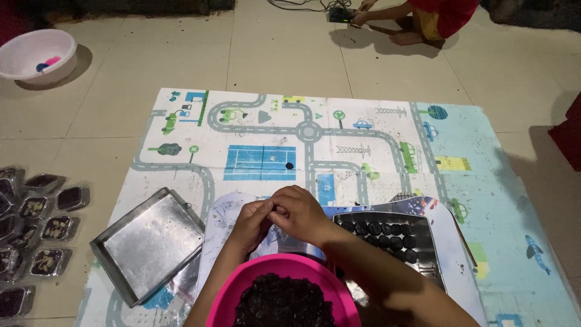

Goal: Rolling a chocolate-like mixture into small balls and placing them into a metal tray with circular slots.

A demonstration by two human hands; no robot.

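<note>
Person seated on the floor, both hands raised together over the play mat printed with roads and cars. Left hand and right hand meet fingertip to fingertip, fingers curled inward around something small pinched between them; too little of it shows to say what it is, and I cannot tell which hand has the firmer hold.

Containers:
- Pink bowl, nearest the person, just below the hands. Filled with a dark, lumpy mass heaped near the rim.
- Metal tray to the right of the hands, partly behind the right forearm. Holds rows of small dark round pieces packed side by side along its far end.
- Second metal tray to the left of the hands, set at an angle, bare metal showing inside.
- Small clear plastic cups off the mat on the tiled floor at far left, grouped close, each with dark filling, some topped with pale bits.
- White basin at far upper left on the tiles, with pink and blue items inside.

One dark piece lies alone on the mat's blue court print, well apart from the trays.

Another person crouches at the top edge, hands on a dark device.
</note>
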